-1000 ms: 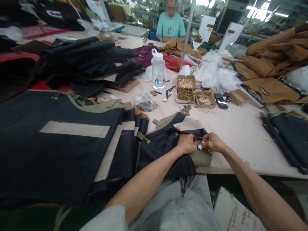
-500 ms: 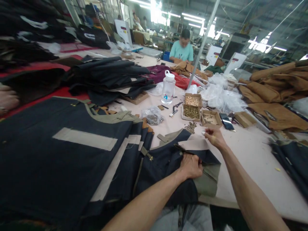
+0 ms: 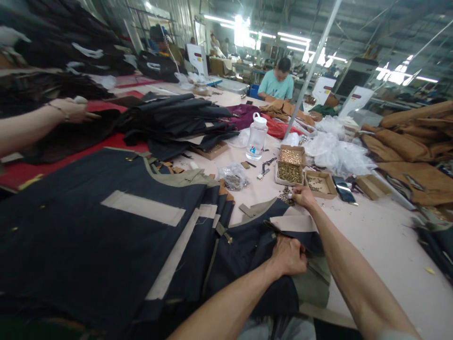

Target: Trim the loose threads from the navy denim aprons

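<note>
My left hand (image 3: 289,255) is closed on the folded dark navy garment (image 3: 244,255), which has a beige strip and an olive lining and lies at the table's near edge. Just beyond the cloth, my right hand (image 3: 305,197) reaches to a small heap of metal fasteners (image 3: 285,194). Its fingers are pinched together; something white shows at a fingertip, and whatever is between them is too small to make out. Close by stand a box of brass-coloured fasteners (image 3: 289,174) and a shallower box (image 3: 327,191) with a few pieces.
Stacked navy garment panels (image 3: 81,236) cover the left side. A water bottle (image 3: 256,137), a plastic bag of metal parts (image 3: 233,178) and a phone (image 3: 344,190) lie farther back. Another person's hand (image 3: 71,111) is over dark cloth at left. Brown garments (image 3: 417,156) are piled right.
My right hand has moved left to the fastener heap. My left hand keeps its grip on the garment. The other person's arm has come farther into view, and the view has shifted slightly.
</note>
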Demonstrator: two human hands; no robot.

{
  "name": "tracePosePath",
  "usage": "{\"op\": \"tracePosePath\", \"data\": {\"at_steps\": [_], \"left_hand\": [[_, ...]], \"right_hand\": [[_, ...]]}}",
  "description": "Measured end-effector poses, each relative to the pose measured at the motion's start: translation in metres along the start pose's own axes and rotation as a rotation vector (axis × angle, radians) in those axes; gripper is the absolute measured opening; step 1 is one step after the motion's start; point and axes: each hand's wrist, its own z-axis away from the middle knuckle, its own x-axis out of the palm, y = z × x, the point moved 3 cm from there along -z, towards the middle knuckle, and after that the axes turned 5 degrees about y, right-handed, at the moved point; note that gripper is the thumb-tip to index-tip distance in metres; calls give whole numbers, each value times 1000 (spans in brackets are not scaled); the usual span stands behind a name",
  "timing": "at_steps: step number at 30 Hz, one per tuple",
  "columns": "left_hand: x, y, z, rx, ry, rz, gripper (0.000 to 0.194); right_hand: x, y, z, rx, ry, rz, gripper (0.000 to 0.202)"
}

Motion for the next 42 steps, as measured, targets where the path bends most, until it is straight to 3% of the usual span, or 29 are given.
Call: {"op": "tracePosePath", "data": {"at_steps": [2,4,8,10,12,15,20,23,29,34,38,42], "left_hand": [[-1,-1,0,-7,7,30,25],[-3,-3,-2,-11,7,85,23],[-8,-5,-7,11,-16,259,22],[-9,-6,-10,9,-43,340,23],[-10,-7,-12,18,-93,391,26],[-12,-6,-14,91,-191,430,33],[-12,-6,-16,180,-279,476,31],[-12,-8,-19,148,-290,476,28],[-12,-6,-20,95,-394,355,28],[-14,-3,-21,107,-385,347,38],[-13,-1,-23,81,-383,372,44],[-9,0,-22,116,-314,424,32]], "right_hand": [[-22,-9,16,3,53,-61,25],[-51,-18,49,8,130,-165,33],[-95,-20,157,97,164,-347,37],[-97,-15,214,203,121,-398,40],[-86,-8,258,300,82,-430,43],[-59,-2,290,371,77,-418,45],[-36,-6,286,312,147,-338,39],[-35,-5,278,258,51,-375,35],[-41,3,261,334,-7,-684,43],[-34,2,262,383,-77,-893,52],[-32,1,267,426,62,-980,54],[-33,-2,268,424,222,-1034,48]]}}
